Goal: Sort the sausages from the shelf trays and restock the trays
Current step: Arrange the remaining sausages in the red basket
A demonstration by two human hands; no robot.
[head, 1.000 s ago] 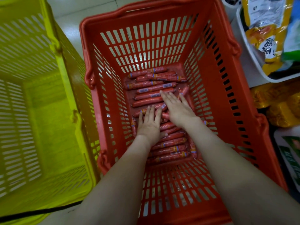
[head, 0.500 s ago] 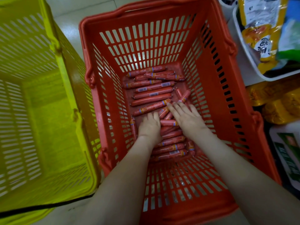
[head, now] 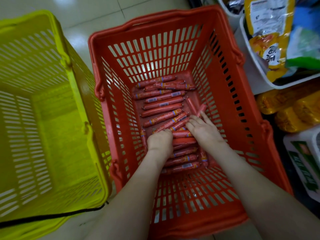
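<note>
Pale glossy floor tiles [head: 97, 13], white shelf tub [head: 251, 75] of packaged goods at right, yellow packets [head: 294, 110] below

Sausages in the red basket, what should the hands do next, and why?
Probably squeeze both hands together to gather the slanted sausages between them into one bunch. The left hand curls its fingers over some of them, the right hand lies flat on them, and those few lie crooked while the far rows in the red basket lie neat.
</note>
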